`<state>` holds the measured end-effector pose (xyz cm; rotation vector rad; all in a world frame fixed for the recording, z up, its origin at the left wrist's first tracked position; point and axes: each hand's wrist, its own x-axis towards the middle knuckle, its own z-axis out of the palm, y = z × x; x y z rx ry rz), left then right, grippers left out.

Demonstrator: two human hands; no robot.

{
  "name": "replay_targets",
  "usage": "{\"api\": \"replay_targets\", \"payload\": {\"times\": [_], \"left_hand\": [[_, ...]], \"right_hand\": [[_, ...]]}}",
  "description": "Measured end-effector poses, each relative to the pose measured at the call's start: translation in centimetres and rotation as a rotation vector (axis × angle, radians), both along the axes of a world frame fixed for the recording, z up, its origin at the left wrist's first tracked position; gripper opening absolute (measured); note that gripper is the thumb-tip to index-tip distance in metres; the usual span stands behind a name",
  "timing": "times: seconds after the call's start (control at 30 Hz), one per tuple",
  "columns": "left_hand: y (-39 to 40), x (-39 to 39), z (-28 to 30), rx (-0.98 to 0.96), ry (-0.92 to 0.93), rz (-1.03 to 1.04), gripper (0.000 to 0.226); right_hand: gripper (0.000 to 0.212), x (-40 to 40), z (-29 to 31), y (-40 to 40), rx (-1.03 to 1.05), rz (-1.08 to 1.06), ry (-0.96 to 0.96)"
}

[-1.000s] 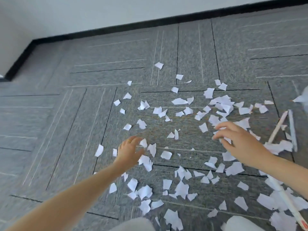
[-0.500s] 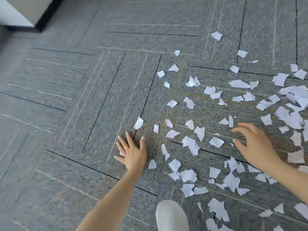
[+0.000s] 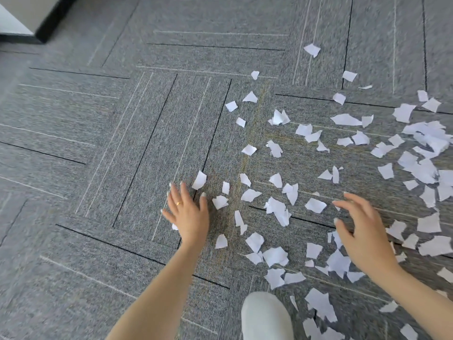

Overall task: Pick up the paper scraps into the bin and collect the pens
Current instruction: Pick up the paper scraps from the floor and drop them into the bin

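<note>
Grey ribbed carpet tiles [image 3: 98, 143] are strewn with torn white paper scraps [image 3: 277, 207], concentrated at three o'clock from the splayed, empty left hand [image 3: 187, 214]; the right hand [image 3: 362, 236], fingers released, hovers nearer.

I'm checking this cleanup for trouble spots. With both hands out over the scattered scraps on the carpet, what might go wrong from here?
1. A small scrap lies half hidden under the left hand, apart from the rest, so a sweep could miss it.
2. The right hand hovers open over loose paper scraps; a fast rake could scatter them wider.
3. No bin or pens are in view, so gathered scraps may drop on the way.
</note>
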<state>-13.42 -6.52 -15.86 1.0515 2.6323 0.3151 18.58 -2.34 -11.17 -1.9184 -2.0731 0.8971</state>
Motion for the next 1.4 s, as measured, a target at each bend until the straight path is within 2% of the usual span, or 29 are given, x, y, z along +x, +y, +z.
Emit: {"api": "replay_targets", "payload": {"times": [0.13, 0.3, 0.43, 0.57, 0.63, 0.7, 0.8, 0.97, 1.07, 1.13, 1.33, 1.4], "left_hand": [[-3.8, 1.2, 0.5, 0.05, -0.134, 0.311, 0.056], [-5.3, 0.8, 1.0, 0.232, -0.32, 0.433, 0.034], [-6.2, -0.5, 1.8, 0.241, -0.313, 0.34, 0.024], [-6.2, -1.9, 1.7, 0.124, -0.294, 0.266, 0.017], [-5.3, -1.5, 2.1, 0.096, -0.333, 0.206, 0.021], [-3.6, -0.3, 2.3, 0.1, -0.384, 0.082, 0.022], [-0.8, 1.5, 2.1, 0.088, -0.348, -0.109, 0.013], [1.0, 1.8, 1.8, 0.074, -0.295, -0.156, 0.011], [2.0, 1.3, 2.4, -0.037, -0.337, -0.182, 0.021], [2.9, 1.0, 2.9, -0.115, -0.321, -0.244, 0.018], [5.4, 2.0, 3.1, -0.026, -0.245, -0.431, 0.002], [5.4, 2.6, 2.6, -0.009, -0.219, -0.401, 0.012]], "right_hand": [[0.031, 0.4, -0.3, -1.0, -0.041, -0.009, 0.0], [0.033, 0.0, -0.9, -2.2, -0.099, 0.066, -0.024], [0.031, -1.3, -1.0, -2.1, -0.088, 0.109, 0.023], [0.03, -2.7, -0.7, -1.7, -0.067, 0.122, 0.074], [0.029, -3.3, -0.7, -1.5, -0.052, 0.124, 0.104], [0.029, -3.5, -0.8, -1.5, -0.04, 0.137, 0.12], [0.028, -3.3, -1.1, -1.8, -0.048, 0.16, 0.097], [0.03, -2.3, -1.2, -1.9, -0.097, 0.133, 0.061], [0.031, -1.7, -1.5, -2.1, -0.125, 0.124, 0.044], [0.032, -1.3, -1.8, -2.0, -0.144, 0.116, 0.022], [0.032, -1.1, -1.9, -1.9, -0.144, 0.112, 0.002], [0.032, -1.1, -1.9, -1.9, -0.14, 0.111, 0.004]]}}
